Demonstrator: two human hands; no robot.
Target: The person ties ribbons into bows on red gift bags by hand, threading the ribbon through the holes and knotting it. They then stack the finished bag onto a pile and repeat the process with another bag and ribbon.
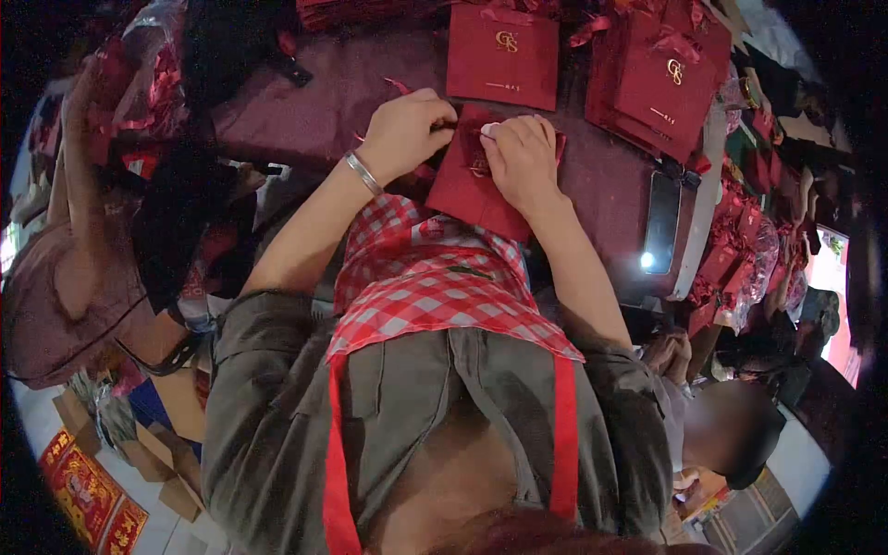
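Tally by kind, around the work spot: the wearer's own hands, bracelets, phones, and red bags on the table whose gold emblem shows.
Hands: 2 (left hand, right hand)
Silver bracelet: 1
Phone: 1
Red bags with gold emblem showing: 3 (bag at the hands, bag beyond it, bag farther right)
Total: 7

A desk (pixel 606 176) with a dark maroon surface carries flat, squarish crimson items. One crimson square with gold lettering (pixel 502 55) lies toward the far edge, near the middle. Toward the far right corner sits an overlapping pile of similar gold-lettered red squares (pixel 661 83). A slim black rectangular phone (pixel 662 222) lies lengthwise beside the right edge, a bright light at its near end. At the near edge, a tilted crimson piece (pixel 490 199) overlaps the desk; whether it rests there is unclear.
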